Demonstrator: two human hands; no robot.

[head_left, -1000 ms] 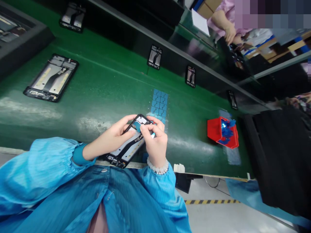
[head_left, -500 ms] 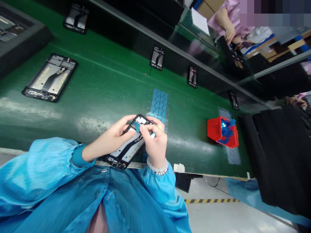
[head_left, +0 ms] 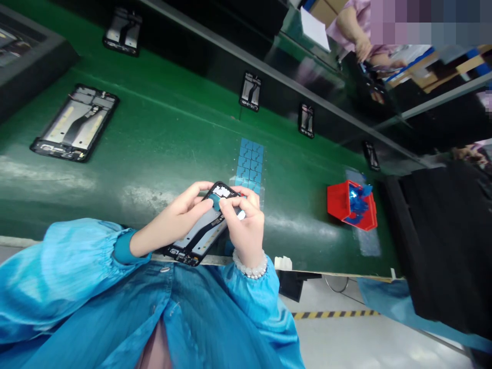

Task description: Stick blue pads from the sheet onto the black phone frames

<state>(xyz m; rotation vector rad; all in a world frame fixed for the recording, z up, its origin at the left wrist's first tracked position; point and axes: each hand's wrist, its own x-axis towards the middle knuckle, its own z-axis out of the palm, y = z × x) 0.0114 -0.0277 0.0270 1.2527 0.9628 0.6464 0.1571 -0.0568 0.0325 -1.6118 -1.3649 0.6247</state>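
Phone frame, held in left hand, right hand touching

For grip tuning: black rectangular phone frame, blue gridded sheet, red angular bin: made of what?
Black rectangular phone frame: matte-looking rim, maybe plastic; smooth grey panel, possibly metal.
Blue gridded sheet: likely satin film, with see-through margins.
Red angular bin: probably smooth plastic, evenly coloured walls.

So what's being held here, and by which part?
An open phone frame, held in the left hand by its upper left edge. The right hand is at the upper right edge, beside a blue piece inside; whether it grips cannot be told.
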